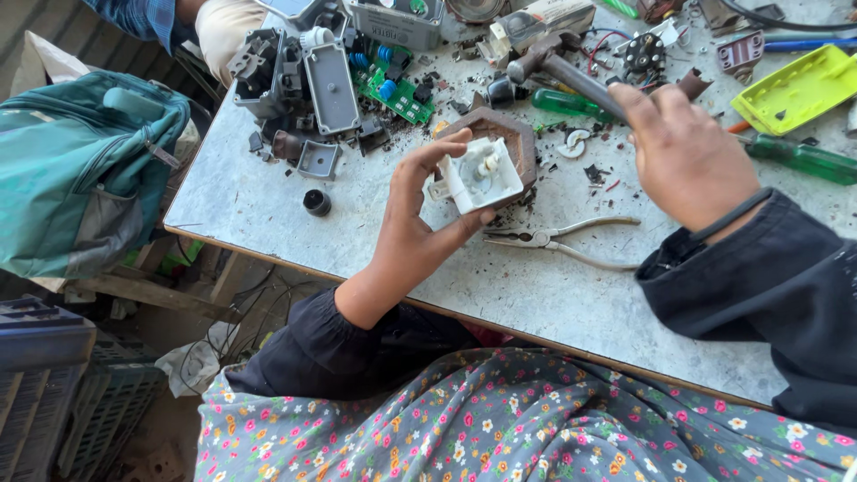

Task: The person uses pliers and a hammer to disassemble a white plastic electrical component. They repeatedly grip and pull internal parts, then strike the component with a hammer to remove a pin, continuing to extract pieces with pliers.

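Two hands at work, head view. Left hand (412, 223) pinches white plastic housing (482, 174) between thumb and fingertips, steadying it on brown hexagonal block (515, 136) near counter (268, 192) middle, wrist bent up over near edge. Right hand (683, 156) wrapped around hammer (558, 67) handle, head raised above housing, forearm angled in from right. Pliers (558, 239) lie just beside block.

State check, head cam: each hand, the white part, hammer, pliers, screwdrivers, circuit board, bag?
left hand: pinching white plastic part
white plastic part: held on brown hexagonal block, open side up
right hand: gripping hammer handle
hammer: raised, head above the table
pliers: lying flat, untouched
green screwdriver: lying flat
green circuit board: loose, among broken casings
teal bag: off the table's left
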